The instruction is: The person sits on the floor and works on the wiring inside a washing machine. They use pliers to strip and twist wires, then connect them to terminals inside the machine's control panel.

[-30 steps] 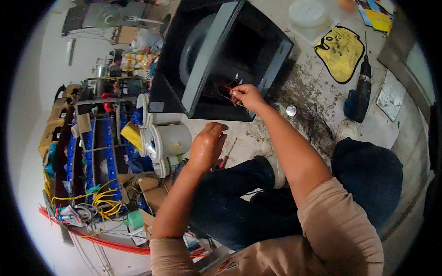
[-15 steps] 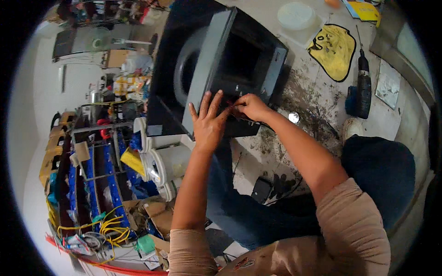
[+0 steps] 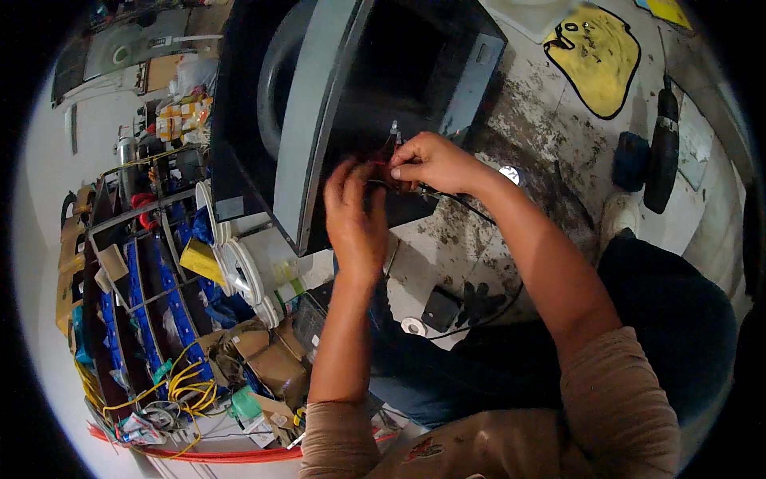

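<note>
A large black housing with a grey metal edge (image 3: 315, 120) lies tilted in front of me, its dark hollow facing up. At its near side, thin red wires (image 3: 384, 153) come out between my hands. My right hand (image 3: 437, 162) pinches these wires with thumb and fingertips. Close beside them is my left hand (image 3: 355, 219), fingers bent and smeared by motion, so its hold cannot be made out. Small clear bulb-like pieces (image 3: 394, 130) stick up just above the wires. A black cable (image 3: 476, 209) runs under my right wrist.
On the dirt-strewn floor at right lie a yellow black-edged cloth (image 3: 594, 64), a black power drill (image 3: 662, 152) and a shiny round disc (image 3: 509, 174). Nearer are a dark glove (image 3: 479, 302) and a tape roll (image 3: 413, 326). White buckets (image 3: 251, 271) and a cluttered shelf (image 3: 132, 295) stand left.
My left hand has come off the housing's grey edge and curled in toward the wires. My right hand keeps its pinch. The view has shifted, bringing the housing nearer.
</note>
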### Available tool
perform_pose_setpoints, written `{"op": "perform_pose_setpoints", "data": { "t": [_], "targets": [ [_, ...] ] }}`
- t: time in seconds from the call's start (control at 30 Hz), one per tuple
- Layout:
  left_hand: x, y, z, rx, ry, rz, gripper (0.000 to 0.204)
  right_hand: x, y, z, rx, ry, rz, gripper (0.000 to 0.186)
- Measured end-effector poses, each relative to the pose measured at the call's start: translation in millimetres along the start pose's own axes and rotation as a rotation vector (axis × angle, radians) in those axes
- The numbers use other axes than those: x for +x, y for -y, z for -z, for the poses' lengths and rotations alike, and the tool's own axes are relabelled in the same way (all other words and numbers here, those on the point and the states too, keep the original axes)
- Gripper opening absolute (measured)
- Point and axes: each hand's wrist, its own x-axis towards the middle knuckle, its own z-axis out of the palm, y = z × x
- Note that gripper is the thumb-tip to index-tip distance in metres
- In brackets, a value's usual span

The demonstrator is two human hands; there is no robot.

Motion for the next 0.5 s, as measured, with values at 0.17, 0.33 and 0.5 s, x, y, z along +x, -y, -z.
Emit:
{"op": "perform_pose_setpoints", "data": {
  "t": [0.17,0.33,0.5],
  "targets": [
    [12.8,6.2,-3.1,-0.062,0.098,-0.011,0.022,0.7,0.0,5.4,0.043,0.017,-0.014,0.011],
    [18.2,5.1,-1.3,-0.053,0.116,-0.031,0.017,2.1,0.4,7.1,0.046,0.014,0.007,0.014],
    [20.5,7.6,-4.9,-0.074,0.104,-0.07,0.013,3.2,-0.7,11.1,0.007,0.044,-0.005,0.012]
  ]
}}
